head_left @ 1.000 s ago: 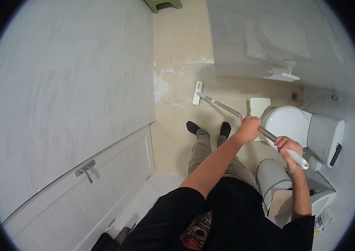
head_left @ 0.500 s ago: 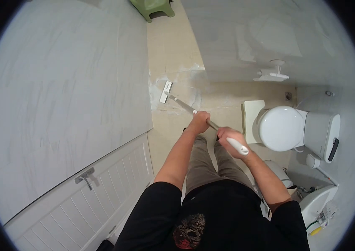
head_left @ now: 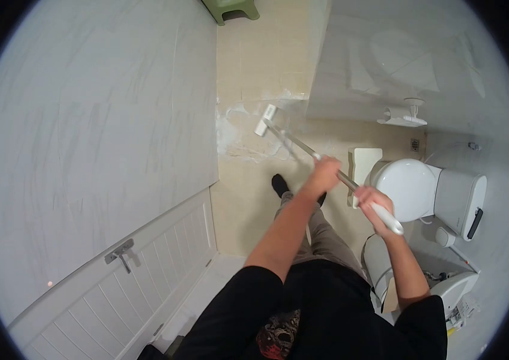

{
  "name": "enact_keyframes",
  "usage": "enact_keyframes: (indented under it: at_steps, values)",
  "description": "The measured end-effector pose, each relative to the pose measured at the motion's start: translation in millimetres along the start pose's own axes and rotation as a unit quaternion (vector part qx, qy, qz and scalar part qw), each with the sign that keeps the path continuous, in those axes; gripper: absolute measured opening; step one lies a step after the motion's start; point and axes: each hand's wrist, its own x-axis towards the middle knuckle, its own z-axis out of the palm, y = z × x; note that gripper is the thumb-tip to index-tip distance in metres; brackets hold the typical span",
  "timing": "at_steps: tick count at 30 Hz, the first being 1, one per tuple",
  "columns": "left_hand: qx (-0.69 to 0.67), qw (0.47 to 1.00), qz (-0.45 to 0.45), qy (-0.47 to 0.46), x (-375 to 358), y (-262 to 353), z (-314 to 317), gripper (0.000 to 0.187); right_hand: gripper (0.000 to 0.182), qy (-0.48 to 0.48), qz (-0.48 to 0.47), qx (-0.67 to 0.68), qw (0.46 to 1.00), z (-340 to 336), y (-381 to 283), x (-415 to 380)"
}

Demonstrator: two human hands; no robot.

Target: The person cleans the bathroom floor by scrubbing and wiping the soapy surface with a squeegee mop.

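Note:
A long-handled floor brush with a metal pole (head_left: 300, 144) slants from upper left to lower right. Its white rectangular head (head_left: 266, 120) is over the beige tiled floor (head_left: 263, 66), beside white, foamy-looking patches (head_left: 230, 129). My left hand (head_left: 325, 174) is wrapped around the middle of the pole. Farther up the pole, my right hand (head_left: 375, 204) grips it just above the white end grip (head_left: 389, 220), which sticks out below that hand.
A toilet (head_left: 407, 189) with a white step stool (head_left: 364, 168) before it stands at right. The sink (head_left: 455, 289) is lower right, a door (head_left: 122, 288) lower left, a green stool (head_left: 233, 8) at the top. A black-socked foot (head_left: 279, 185) is on the floor.
Both hands and the brush have moved right, the brush head also slightly up. My left foot now shows more fully, and the view has shifted a little.

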Motion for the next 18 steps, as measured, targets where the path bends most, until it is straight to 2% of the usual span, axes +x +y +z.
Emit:
enact_keyframes:
  at_steps: [3,6,8,10,12,14,15,16,18]
  values:
    - [0.049,0.997,0.02,0.056,-3,-83,-39,0.009,0.016,-0.021,-0.022,0.012,0.999,50,33,50]
    - [0.063,0.994,0.05,0.072,-17,-153,-93,0.01,0.014,-0.044,-0.024,0.007,0.999,104,49,95]
    - [0.047,0.995,0.059,0.071,-13,-166,-110,0.01,0.013,-0.039,-0.015,-0.011,0.999,121,52,111]
    - [0.023,0.995,0.075,0.062,-15,-166,-125,0.009,0.013,0.007,0.044,-0.002,0.999,132,44,118]
    - [0.067,0.995,0.067,0.022,0,-168,-99,0.008,0.015,0.011,-0.002,0.042,0.999,107,35,112]
    - [-0.002,0.999,0.037,-0.002,14,-106,-79,0.006,0.011,0.099,0.009,0.032,0.995,76,15,88]
    - [-0.021,1.0,0.008,-0.002,18,-68,-61,0.004,0.016,0.15,0.072,0.039,0.985,59,-3,70]
    - [-0.027,0.997,-0.019,-0.063,23,-32,-52,0.007,0.018,0.177,0.061,0.046,0.981,41,-15,52]
    - [-0.032,0.997,-0.015,-0.075,26,21,-31,0.006,0.022,0.217,0.046,0.057,0.973,23,-40,28]
